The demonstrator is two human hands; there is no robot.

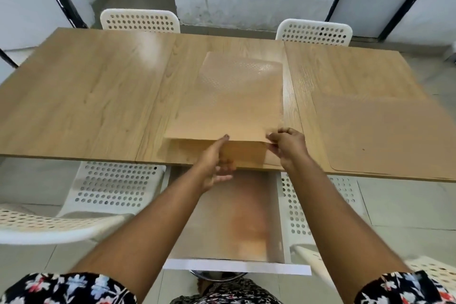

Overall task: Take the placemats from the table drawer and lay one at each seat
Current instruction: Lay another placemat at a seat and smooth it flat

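Note:
A stack of tan placemats (229, 106) lies in the middle of the wooden table (86, 96), its near end reaching the table's front edge. My right hand (287, 147) pinches the near right corner of the top placemat. My left hand (217, 163) grips the near edge of the stack from below and above, fingers curled around it. Another tan placemat (385, 136) lies flat at the near right seat. Below the table edge the open drawer (278, 217) is pulled out towards me, with a white front panel (237, 268); its brownish inside is blurred.
White perforated chairs stand at the far left (139, 21), far right (313, 32), near left (111, 187) and near right (320, 205). Another white chair back (49, 227) is at my left. Grey walls and black poles stand behind the table.

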